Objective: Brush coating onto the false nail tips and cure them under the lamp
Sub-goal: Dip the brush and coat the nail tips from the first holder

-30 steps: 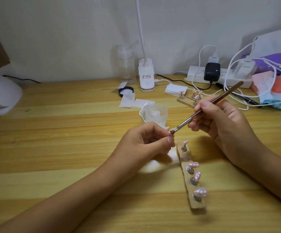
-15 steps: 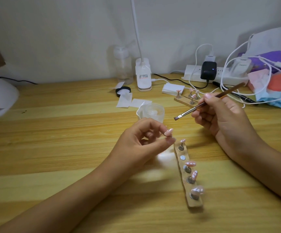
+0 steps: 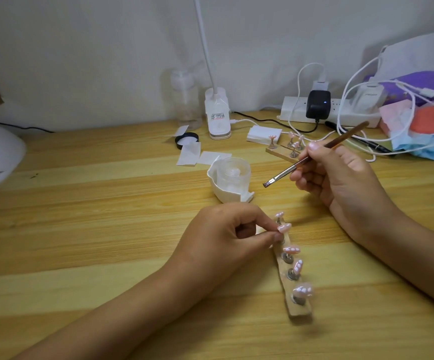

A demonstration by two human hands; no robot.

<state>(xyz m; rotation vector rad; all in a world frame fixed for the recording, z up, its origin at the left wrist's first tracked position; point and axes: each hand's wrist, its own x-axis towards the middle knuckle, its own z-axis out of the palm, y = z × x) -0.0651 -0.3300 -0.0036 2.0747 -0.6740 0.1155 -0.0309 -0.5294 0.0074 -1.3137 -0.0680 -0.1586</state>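
left hand [image 3: 223, 235] pinched a nail tip [image 3: 285, 227] near the strip's [image 3: 300, 311] far end, while right hand [image 3: 340, 183] gripped the brush [image 3: 288, 170], bristles apart from the jar [image 3: 232, 175].

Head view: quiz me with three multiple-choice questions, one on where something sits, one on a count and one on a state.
1. Where is the clear jar?
A) on the table, beyond the left hand
B) on the power strip
C) on the lamp base

2. How many wooden strips carry nail tips?
A) one
B) two
C) four

3. What is the brush doing?
A) lying on the table
B) dipped in the jar
C) held in the right hand, bristles in the air

Answers:
1 A: the jar stands on the table between the left hand and the wall.
2 B: there is a near strip, where the left hand pinches one tip, and a far strip by the cables.
3 C: the bristles hang clear of the jar and the tips.
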